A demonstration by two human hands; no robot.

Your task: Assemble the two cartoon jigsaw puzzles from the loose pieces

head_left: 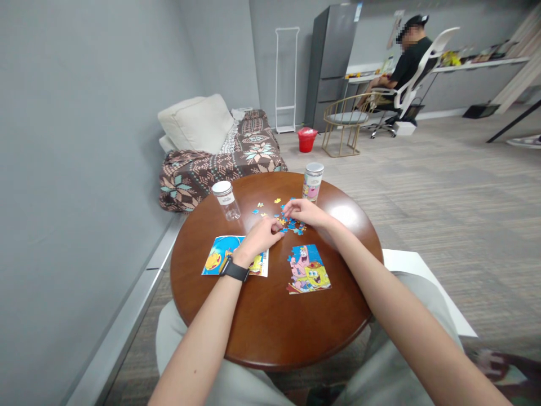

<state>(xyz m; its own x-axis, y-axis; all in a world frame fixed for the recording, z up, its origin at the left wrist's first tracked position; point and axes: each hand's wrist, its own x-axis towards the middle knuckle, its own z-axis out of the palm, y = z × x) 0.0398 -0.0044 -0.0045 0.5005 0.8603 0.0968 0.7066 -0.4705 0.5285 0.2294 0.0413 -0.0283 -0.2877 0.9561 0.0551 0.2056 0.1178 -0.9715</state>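
Puzzle pieces (292,224), mostly blue with some yellow, lie in a loose heap on the round wooden table. At the heap's left edge is my left hand (266,232), its fingers loosely bent and the thumb apart. My right hand (307,211) reaches over the heap's far side, fingers curved down and spread; nothing shows between them. Nearer to me lies a partly joined jigsaw (310,272) with a pink and a yellow cartoon figure. A printed picture sheet (222,248) sits under my left wrist, which partly covers it.
A clear jar (230,208) with a white lid stands at the table's left, and a picture-labelled jar (313,181) at the back. Beyond are a covered sofa (257,149), a red bucket (306,141), a wire chair (344,119) and a seated person (408,65).
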